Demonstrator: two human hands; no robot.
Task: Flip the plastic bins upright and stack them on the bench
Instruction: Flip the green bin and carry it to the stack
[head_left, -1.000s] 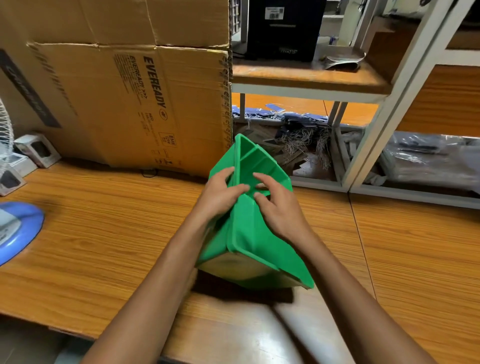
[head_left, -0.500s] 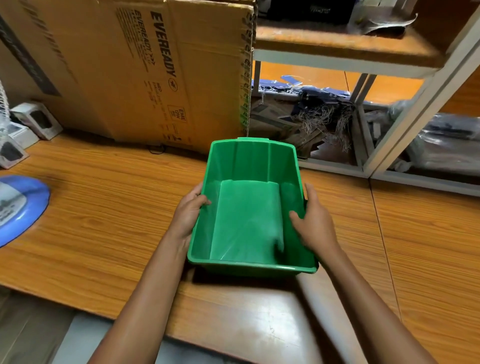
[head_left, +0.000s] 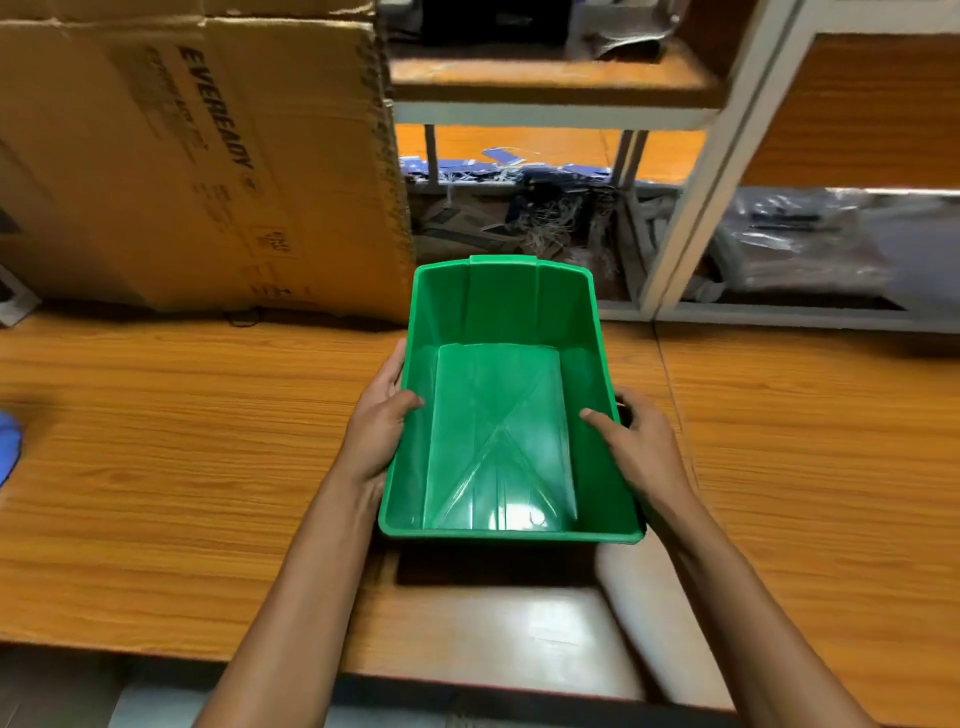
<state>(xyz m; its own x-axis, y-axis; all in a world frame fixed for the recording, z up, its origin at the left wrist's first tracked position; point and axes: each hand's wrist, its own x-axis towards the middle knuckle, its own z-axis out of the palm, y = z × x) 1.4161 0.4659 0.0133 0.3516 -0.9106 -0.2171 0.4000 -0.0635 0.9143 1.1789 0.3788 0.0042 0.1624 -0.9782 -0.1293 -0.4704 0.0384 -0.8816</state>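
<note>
A green plastic bin (head_left: 501, 415) is upright and empty, its open side facing up, over the middle of the wooden bench (head_left: 182, 441). My left hand (head_left: 382, 421) grips its left wall, thumb hooked over the rim into the bin. On the opposite wall, my right hand (head_left: 636, 447) holds on, thumb inside and fingers outside. A shadow lies under the bin's near edge; whether the bin rests on the bench or hangs just above it I cannot tell. No other bin is in view.
A large cardboard box (head_left: 197, 156) stands on the bench at the back left, close to the bin's far left corner. A grey metal shelf frame (head_left: 696, 208) with cluttered shelves rises behind. A blue fan base (head_left: 8, 447) shows at the far left edge.
One second ago both hands held the bin tipped on its side. It has been turned upright, and the hands have shifted to its two side walls.
</note>
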